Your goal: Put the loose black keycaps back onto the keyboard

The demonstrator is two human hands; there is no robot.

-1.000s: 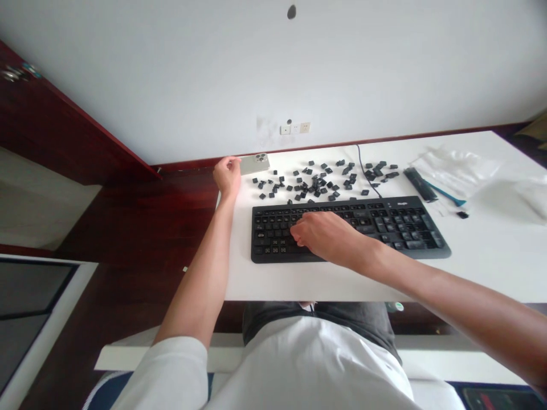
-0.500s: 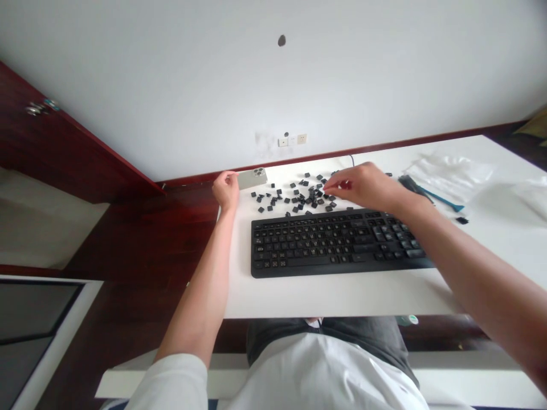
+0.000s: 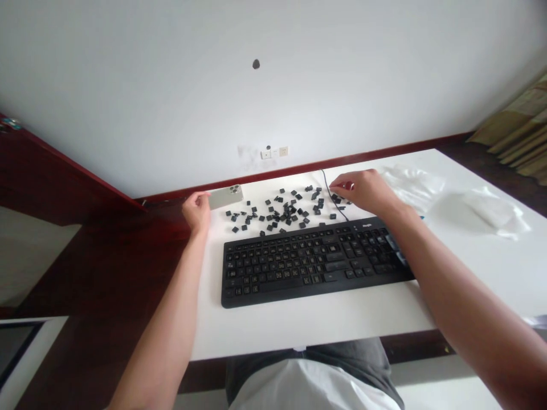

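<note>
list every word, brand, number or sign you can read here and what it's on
No text reads clearly.
Keyboard: a pale logo on its upper edge, too blurred to read; key legends too small.
Loose keycaps: any markings too small to read.
Phone: no lettering I can make out.

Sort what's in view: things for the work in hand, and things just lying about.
Apparently in the work:
- black keyboard with cord
- loose keycaps, near the right hand

Seemingly lying about:
- phone by the left hand, contact unclear
- crumpled plastic
</note>
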